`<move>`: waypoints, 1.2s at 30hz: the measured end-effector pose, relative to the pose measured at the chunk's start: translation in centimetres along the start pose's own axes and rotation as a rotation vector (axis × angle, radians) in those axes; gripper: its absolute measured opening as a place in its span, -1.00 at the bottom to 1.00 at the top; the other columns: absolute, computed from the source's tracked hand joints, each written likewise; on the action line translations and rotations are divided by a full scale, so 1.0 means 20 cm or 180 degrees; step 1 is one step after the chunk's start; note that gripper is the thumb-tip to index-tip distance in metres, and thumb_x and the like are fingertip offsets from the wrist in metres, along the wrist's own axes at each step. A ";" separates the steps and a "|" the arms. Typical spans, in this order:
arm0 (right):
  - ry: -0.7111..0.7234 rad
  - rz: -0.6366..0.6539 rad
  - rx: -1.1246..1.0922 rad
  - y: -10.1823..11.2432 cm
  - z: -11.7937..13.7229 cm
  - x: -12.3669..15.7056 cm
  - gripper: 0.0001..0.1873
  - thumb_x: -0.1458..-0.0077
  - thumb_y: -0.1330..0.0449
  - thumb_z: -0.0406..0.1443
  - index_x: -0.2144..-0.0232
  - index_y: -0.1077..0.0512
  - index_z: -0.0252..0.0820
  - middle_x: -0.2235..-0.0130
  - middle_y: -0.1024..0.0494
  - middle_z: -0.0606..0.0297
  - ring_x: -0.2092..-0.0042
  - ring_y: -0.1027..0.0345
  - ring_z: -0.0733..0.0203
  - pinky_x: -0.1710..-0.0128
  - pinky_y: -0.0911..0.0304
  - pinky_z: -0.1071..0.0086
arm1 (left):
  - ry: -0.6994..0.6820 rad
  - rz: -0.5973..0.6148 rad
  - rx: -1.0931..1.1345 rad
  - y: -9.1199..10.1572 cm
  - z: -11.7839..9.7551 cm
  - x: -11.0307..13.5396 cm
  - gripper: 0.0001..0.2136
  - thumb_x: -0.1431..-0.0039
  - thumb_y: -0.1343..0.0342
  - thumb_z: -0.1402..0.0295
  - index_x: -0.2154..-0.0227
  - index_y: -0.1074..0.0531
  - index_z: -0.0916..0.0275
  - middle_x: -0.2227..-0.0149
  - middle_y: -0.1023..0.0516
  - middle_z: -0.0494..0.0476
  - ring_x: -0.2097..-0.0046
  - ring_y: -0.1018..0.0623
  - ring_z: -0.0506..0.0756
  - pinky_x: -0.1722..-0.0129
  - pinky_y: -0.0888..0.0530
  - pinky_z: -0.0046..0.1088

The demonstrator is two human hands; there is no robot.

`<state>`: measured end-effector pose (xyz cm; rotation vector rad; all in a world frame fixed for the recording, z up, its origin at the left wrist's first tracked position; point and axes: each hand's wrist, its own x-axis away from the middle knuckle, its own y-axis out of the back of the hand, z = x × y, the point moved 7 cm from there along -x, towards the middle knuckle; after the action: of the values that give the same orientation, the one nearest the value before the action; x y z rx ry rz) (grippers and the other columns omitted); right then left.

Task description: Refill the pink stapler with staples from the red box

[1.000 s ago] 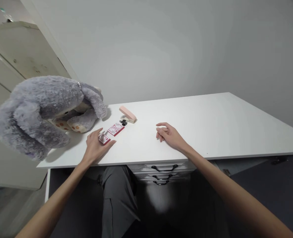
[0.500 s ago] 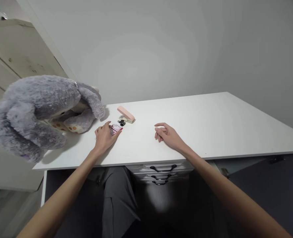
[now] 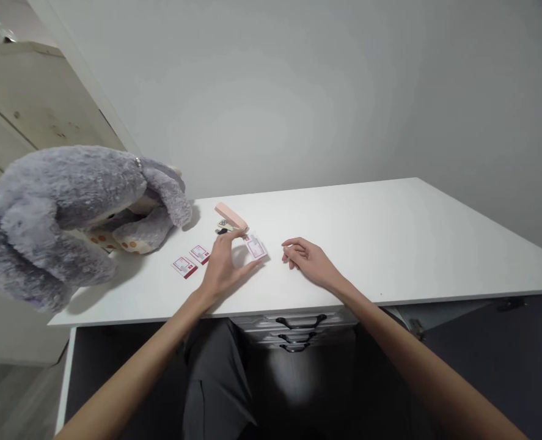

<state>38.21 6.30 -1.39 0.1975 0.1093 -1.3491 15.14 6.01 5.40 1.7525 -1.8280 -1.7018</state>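
Observation:
My left hand (image 3: 227,263) holds a small white card with red print (image 3: 256,245) by its edges, between the thumb and the fingertips. The card is tilted, just above the white tabletop. Two similar cards, one nearer (image 3: 184,266) and one beside my wrist side (image 3: 200,253), lie flat to the left of that hand. Across from the held card, my right hand (image 3: 306,260) rests at the table with loosely bent fingers and nothing in them. Behind my left fingers sits a pink-topped, stapler-like object (image 3: 231,216), with a small black item (image 3: 222,231) partly hidden.
A large grey-purple plush toy (image 3: 76,189) slumps over the table's left end. Drawers with black handles (image 3: 300,321) are below the front edge of the white table (image 3: 412,244). A grey wall (image 3: 298,110) rises behind it. An open dark cabinet door (image 3: 500,348) is at lower right.
My left hand has moved right, bringing one card away from the others toward my right hand. Two cards it was covering now show on the table. My right hand has barely moved.

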 end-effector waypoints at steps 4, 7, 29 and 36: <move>-0.0072 -0.0055 0.0002 0.00 0.01 -0.01 -0.60 -0.34 -0.23 0.04 0.00 -0.47 -0.10 0.22 -0.65 0.23 0.29 -0.50 0.18 0.21 -0.39 0.24 | -0.0084 0.0062 0.0381 -0.16 -0.09 -0.06 -0.34 -0.21 -0.40 0.03 -0.26 -0.30 0.11 -0.20 -0.51 0.30 -0.24 -0.51 0.32 -0.27 -0.42 -0.04; -0.0128 -0.0074 0.0070 0.00 0.02 -0.01 -0.60 -0.33 -0.24 0.02 -0.02 -0.46 -0.10 0.22 -0.65 0.25 0.29 -0.51 0.17 0.19 -0.39 0.23 | -0.0057 0.0076 0.0445 -0.22 -0.10 -0.09 -0.35 -0.21 -0.39 0.00 -0.24 -0.31 0.12 -0.19 -0.52 0.30 -0.23 -0.52 0.31 -0.25 -0.43 -0.07; 0.0381 -0.0414 0.1297 -0.36 -0.04 -0.58 -0.59 -0.28 -0.29 -0.02 -0.07 -0.46 -0.05 -0.18 -0.53 0.11 0.23 -0.52 0.12 0.11 -0.42 0.14 | 0.0812 -0.0405 -0.1482 0.16 0.37 0.11 -0.39 -0.27 -0.24 -0.05 -0.21 -0.39 0.28 -0.06 -0.59 0.48 -0.26 -0.37 0.57 -0.34 -0.15 0.28; 0.0459 -0.0319 0.1447 -0.42 -0.07 -0.68 -0.56 -0.29 -0.29 0.00 -0.09 -0.50 -0.08 -0.14 -0.60 0.12 0.23 -0.48 0.09 0.15 -0.38 0.16 | 0.0627 -0.0435 -0.1165 0.18 0.33 0.12 -0.45 -0.26 -0.31 0.12 -0.21 -0.37 0.24 -0.15 -0.53 0.45 -0.31 -0.34 0.53 -0.35 -0.19 0.22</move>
<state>27.04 17.93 -0.78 0.6800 -0.0699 -1.4452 7.42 7.20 4.11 1.8389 -1.2502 -1.7045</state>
